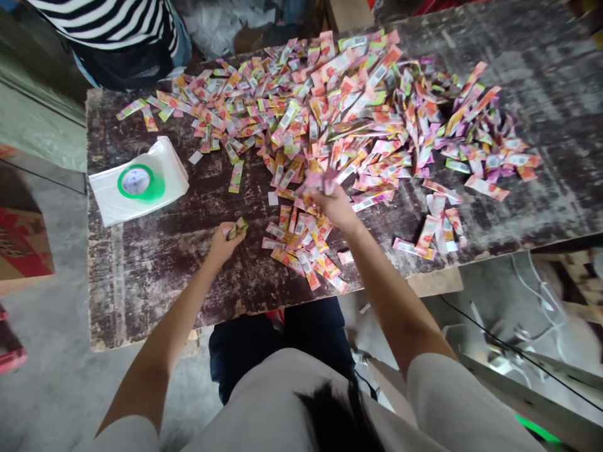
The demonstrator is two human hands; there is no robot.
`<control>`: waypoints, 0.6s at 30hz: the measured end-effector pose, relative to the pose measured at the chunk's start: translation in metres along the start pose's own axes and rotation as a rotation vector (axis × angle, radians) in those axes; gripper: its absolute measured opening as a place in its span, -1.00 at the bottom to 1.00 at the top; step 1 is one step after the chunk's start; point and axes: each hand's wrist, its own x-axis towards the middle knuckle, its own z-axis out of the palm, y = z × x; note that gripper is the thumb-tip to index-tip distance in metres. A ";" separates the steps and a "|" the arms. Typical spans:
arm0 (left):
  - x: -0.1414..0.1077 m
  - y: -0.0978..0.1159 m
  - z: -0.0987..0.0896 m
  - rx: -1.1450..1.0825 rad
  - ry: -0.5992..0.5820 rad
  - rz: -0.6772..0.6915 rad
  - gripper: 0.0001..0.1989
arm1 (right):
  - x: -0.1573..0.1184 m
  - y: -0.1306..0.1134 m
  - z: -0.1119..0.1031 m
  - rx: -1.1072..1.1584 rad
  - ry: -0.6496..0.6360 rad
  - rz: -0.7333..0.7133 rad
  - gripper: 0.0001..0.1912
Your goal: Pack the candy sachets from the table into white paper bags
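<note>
My left hand (227, 242) is closed around a few small yellow-green sachets (239, 227), just above the table left of a small heap. In my right hand (335, 204) are pink sachets (321, 181), partly blurred, at the near edge of the big pile. That wide pile of stick sachets (292, 119), pink, orange, green and purple, spreads over the table's far half. A smaller heap of orange and pink sachets (306, 242) lies between my forearms. My right fingers are partly hidden behind the sachets.
A roll of green tape (136, 182) rests on white plastic bags (172, 166) at the table's left. A few sachets (428, 232) lie apart near the right front edge of the worn wooden table (155, 270). Across the far left corner stands a person in a striped top (108, 25).
</note>
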 end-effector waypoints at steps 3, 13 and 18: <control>-0.013 0.014 0.017 -0.185 -0.112 -0.071 -0.71 | -0.042 0.015 -0.026 0.298 0.148 0.214 -0.49; 0.012 0.052 0.066 0.766 -0.508 0.387 -0.64 | -0.078 0.033 -0.010 -0.462 -0.045 0.386 -0.56; 0.018 0.058 0.059 0.739 -0.344 0.409 -0.92 | -0.064 0.032 -0.006 -0.414 -0.048 0.365 -0.70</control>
